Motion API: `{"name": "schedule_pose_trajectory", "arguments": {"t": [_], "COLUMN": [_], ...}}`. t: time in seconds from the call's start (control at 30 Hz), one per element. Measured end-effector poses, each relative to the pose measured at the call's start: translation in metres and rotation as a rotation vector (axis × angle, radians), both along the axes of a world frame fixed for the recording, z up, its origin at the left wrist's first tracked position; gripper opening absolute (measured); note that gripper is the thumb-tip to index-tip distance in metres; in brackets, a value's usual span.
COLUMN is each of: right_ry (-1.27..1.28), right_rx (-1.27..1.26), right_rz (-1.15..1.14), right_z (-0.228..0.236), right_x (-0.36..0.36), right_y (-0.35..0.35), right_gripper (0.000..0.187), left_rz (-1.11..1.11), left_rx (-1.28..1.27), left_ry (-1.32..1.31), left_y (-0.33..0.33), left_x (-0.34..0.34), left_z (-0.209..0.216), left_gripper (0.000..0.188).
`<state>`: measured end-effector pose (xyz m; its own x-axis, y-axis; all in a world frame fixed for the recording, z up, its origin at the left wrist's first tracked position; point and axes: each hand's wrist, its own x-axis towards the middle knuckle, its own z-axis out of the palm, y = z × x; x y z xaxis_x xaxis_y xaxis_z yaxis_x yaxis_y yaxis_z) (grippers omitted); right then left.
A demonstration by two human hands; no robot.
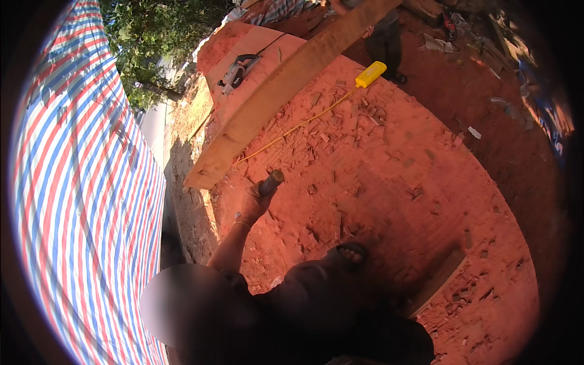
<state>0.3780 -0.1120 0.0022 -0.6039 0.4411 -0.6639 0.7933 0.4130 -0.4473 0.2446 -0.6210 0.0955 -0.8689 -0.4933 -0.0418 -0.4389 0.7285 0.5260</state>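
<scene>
One hand (254,201), side unclear, was clamped on a short dark round handle (271,180) just near of the long pale wooden plank (286,85), whose axis ran near-left to far-right; the other hand was out of view.

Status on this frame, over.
Wearer's hands: not in view. Crouching co-worker's hand grips a cylindrical handle by the near end of the plank. Yellow line from yellow reel crosses scrap-strewn ground; power tool beyond.
</scene>
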Motion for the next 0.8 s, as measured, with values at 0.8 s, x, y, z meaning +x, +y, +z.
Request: {"name": "schedule_pose_trajectory", "arguments": {"t": [0.8], "right_ry": [1.587], "right_rx": [-1.833], "right_rz": [0.817], "right_z": [0.240], "right_x": [-0.160], "right_y": [-0.003], "right_gripper": [0.031], "left_rz": [-0.420], "left_rx": [0.704], "left_ry": [0.189], "left_y": [0.212], "left_x": [-0.073], "left_z": [0.003], "left_gripper": [0.016]}}
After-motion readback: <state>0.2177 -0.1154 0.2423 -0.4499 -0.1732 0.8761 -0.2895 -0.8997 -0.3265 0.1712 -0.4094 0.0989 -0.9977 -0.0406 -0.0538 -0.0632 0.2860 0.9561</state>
